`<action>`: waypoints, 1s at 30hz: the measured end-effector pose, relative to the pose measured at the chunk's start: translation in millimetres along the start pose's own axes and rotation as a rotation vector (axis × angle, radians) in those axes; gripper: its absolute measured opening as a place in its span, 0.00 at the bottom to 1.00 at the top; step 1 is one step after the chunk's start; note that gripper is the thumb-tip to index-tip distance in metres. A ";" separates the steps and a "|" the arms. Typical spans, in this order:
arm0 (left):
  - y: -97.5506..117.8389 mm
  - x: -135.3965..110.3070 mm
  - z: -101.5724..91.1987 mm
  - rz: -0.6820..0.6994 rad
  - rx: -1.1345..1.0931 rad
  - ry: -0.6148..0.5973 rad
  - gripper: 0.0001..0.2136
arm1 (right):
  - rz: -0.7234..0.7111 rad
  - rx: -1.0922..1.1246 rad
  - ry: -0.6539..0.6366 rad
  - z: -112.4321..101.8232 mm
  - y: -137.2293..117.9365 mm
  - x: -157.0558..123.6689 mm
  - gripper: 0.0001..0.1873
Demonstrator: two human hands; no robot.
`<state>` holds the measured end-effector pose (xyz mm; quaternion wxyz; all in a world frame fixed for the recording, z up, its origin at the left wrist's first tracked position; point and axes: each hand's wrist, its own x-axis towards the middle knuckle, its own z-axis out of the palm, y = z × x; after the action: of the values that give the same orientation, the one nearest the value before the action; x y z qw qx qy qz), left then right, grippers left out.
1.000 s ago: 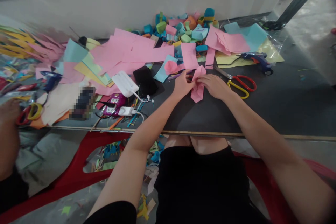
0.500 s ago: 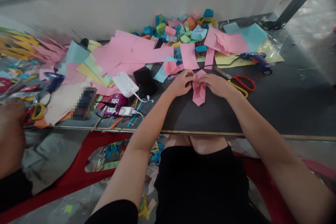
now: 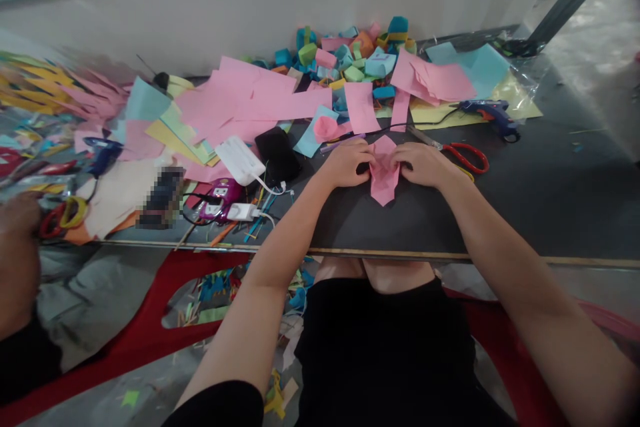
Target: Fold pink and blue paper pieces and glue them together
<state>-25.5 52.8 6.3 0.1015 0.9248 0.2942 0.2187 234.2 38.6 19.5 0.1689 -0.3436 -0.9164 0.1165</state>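
Note:
A creased pink sheet of paper, partly folded and pointed at both ends, lies on the dark table in front of me. My left hand pinches its left edge between thumb and fingers. On the opposite edge, my right hand grips the paper the same way. Red-and-yellow-handled scissors lie beyond my right hand, partly hidden by my forearm. A small pink rolled paper piece rests on a light blue sheet past my left hand.
Folded paper boxes are heaped by the wall. A blue glue gun lies at right, its cord crossing the table. At left are pink sheets, a white power bank, a black phone and a co-worker's hand.
Both hands have drawn slightly towards me and apart. The pink paper's middle is spread wider and flatter. At left, the co-worker's hand has shifted slightly.

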 end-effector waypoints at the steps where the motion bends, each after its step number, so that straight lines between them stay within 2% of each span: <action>1: 1.1 -0.2 -0.6 -0.002 0.002 -0.004 0.11 | -0.001 0.001 0.014 -1.4 -1.6 -1.1 0.18; 5: 2.5 -0.8 -2.7 -0.003 -0.038 -0.005 0.11 | 0.000 0.016 0.055 -5.9 -7.4 -4.6 0.17; 12: -1.2 -2.3 -4.9 -0.010 -0.177 -0.105 0.07 | 0.016 0.105 -0.064 -11.5 -13.5 -8.3 0.12; 20: 12.3 -0.2 0.6 -0.063 -0.186 -0.092 0.06 | -0.001 0.219 -0.138 -14.6 -11.8 -8.0 0.06; 25: 21.3 1.3 2.5 -0.032 -0.145 -0.083 0.08 | -0.002 0.122 -0.148 -12.3 -14.5 -6.7 0.06; 30: 21.4 0.1 -3.0 -0.029 0.046 -0.012 0.06 | -0.007 -0.127 0.017 -1.0 -18.8 -1.5 0.13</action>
<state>-16.1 35.8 15.8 0.0851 0.9239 0.3118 0.2049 224.5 23.8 26.3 0.1548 -0.3514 -0.9217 0.0547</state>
